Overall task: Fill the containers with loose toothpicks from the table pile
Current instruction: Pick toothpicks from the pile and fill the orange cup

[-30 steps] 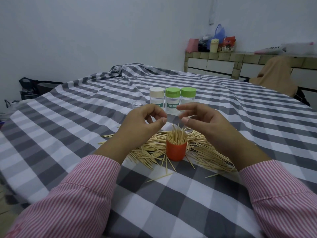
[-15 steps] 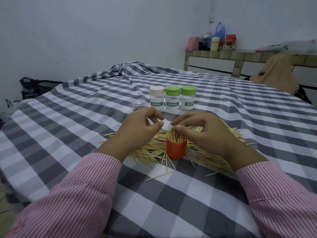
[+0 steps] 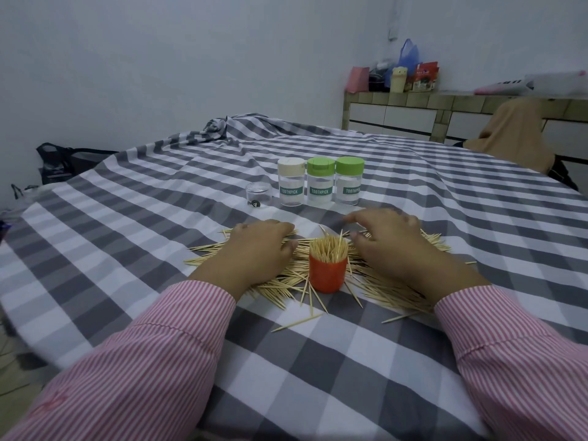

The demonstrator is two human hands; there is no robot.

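An orange container [image 3: 327, 275] stands upright toward the near edge of the tabletop [image 3: 127, 218], which is draped in a grey-and-white checked cloth. The container is packed with toothpicks standing on end, their tips bristling above its rim. Around its base spreads the loose toothpick pile [image 3: 391, 286], fanned across the cloth to either side, with a few stray sticks lying nearer the front edge. The left hand [image 3: 259, 246] rests palm down on the pile just left of the container, its fingers bent down onto the sticks; whether they pinch any I cannot tell. The right hand [image 3: 389, 238] lies on the pile just right of the container, fingers spread and lightly arched over the toothpicks, with nothing visibly gripped. Both arms wear pink striped sleeves [image 3: 159, 354]. Farther toward the middle of the tabletop, three clear bottles labelled TOOTHPICK stand in a row, touching or nearly so: a cream-capped bottle [image 3: 290, 183] on the left, then two green-capped bottles [image 3: 320, 183] beside it. Just left of the row sits a small clear jar [image 3: 257, 194] without a cap. Beyond the far right corner stands a tiled counter [image 3: 445, 113] holding bags and packets.
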